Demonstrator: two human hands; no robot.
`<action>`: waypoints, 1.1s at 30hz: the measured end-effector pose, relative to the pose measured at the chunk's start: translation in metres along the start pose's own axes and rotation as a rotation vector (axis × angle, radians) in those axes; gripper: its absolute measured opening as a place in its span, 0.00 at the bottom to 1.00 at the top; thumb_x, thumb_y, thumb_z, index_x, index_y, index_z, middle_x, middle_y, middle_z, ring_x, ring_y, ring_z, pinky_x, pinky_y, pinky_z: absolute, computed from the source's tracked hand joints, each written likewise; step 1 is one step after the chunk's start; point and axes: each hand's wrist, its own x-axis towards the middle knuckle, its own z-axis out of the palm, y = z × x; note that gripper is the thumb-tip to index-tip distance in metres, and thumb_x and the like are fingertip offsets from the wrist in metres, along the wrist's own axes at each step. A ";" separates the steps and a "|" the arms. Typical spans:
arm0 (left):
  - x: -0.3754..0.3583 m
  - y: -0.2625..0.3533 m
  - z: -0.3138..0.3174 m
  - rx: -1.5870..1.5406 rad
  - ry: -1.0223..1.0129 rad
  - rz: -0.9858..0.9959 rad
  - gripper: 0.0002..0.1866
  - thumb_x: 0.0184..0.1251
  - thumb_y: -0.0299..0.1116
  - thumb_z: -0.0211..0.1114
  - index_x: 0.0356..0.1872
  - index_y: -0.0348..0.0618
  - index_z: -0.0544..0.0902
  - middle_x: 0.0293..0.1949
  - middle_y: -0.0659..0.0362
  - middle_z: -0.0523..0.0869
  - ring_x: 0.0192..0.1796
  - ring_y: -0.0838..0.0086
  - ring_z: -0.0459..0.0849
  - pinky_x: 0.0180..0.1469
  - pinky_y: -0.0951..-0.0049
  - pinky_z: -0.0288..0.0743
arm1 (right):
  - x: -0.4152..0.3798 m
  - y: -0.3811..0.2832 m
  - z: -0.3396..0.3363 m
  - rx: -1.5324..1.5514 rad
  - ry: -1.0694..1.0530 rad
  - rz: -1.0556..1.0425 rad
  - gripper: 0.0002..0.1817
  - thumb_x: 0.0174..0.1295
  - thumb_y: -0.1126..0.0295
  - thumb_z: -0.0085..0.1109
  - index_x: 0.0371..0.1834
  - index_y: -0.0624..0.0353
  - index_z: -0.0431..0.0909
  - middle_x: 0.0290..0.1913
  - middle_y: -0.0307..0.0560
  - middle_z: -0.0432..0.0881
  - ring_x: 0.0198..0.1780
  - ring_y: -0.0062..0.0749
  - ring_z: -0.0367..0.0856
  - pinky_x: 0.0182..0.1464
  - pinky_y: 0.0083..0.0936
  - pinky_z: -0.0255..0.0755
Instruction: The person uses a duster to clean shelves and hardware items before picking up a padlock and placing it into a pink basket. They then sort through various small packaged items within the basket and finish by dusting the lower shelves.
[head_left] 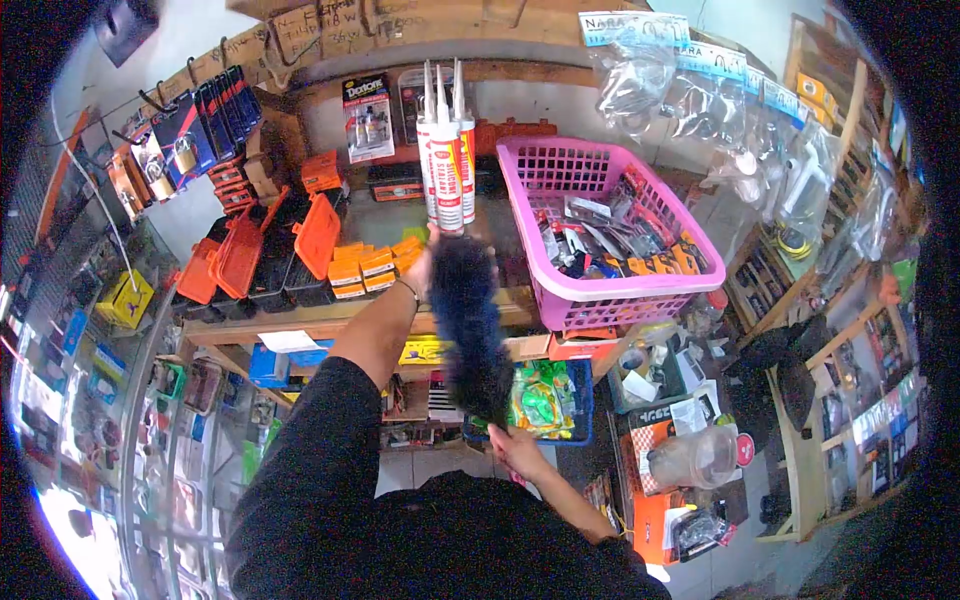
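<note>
My left hand (pixel 420 268) is raised at the shelf and grips a bundle of three white sealant tubes (pixel 446 150), nozzles pointing up. My right hand (pixel 515 450), lower and nearer me, holds the handle end of a dark fluffy duster (pixel 470 320). The duster's head reaches up to the bottom of the tubes, partly hiding my left fingers. Both arms wear black sleeves.
A pink basket (pixel 560 290) of packaged tools sits to the right on the wooden shelf (pixel 300 322). Orange cases (pixel 240 255) and small orange boxes (pixel 362 268) lie left. Padlock packs (pixel 190 135) hang at upper left; bagged goods (pixel 700 90) hang upper right. A glass counter (pixel 130 420) stands left.
</note>
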 end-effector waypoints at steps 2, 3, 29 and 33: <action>0.001 0.000 0.000 -0.027 -0.131 0.017 0.46 0.48 0.73 0.34 0.59 0.44 0.61 0.57 0.52 0.68 0.57 0.58 0.68 0.60 0.55 0.57 | 0.000 -0.005 -0.002 0.032 -0.020 0.014 0.24 0.61 0.52 0.44 0.12 0.54 0.61 0.09 0.36 0.62 0.09 0.20 0.60 0.12 0.18 0.54; -0.001 -0.001 -0.001 -0.047 0.025 -0.015 0.46 0.48 0.73 0.35 0.58 0.44 0.62 0.57 0.51 0.68 0.57 0.56 0.68 0.60 0.54 0.58 | -0.002 -0.008 -0.004 0.100 0.044 0.004 0.23 0.61 0.52 0.45 0.13 0.54 0.62 0.10 0.36 0.63 0.10 0.20 0.61 0.13 0.18 0.54; 0.000 -0.005 0.000 -0.055 0.195 -0.017 0.43 0.49 0.71 0.39 0.57 0.45 0.63 0.55 0.50 0.69 0.57 0.58 0.68 0.59 0.56 0.60 | 0.011 0.006 0.000 0.192 -0.110 -0.062 0.20 0.62 0.55 0.44 0.17 0.56 0.64 0.09 0.35 0.62 0.10 0.21 0.63 0.12 0.21 0.55; -0.002 -0.004 0.014 0.058 0.109 -0.006 0.46 0.48 0.72 0.33 0.59 0.44 0.61 0.57 0.52 0.68 0.60 0.61 0.65 0.62 0.58 0.56 | 0.019 0.013 -0.006 0.217 -0.083 -0.114 0.22 0.62 0.55 0.44 0.14 0.55 0.64 0.09 0.36 0.62 0.09 0.22 0.63 0.11 0.21 0.54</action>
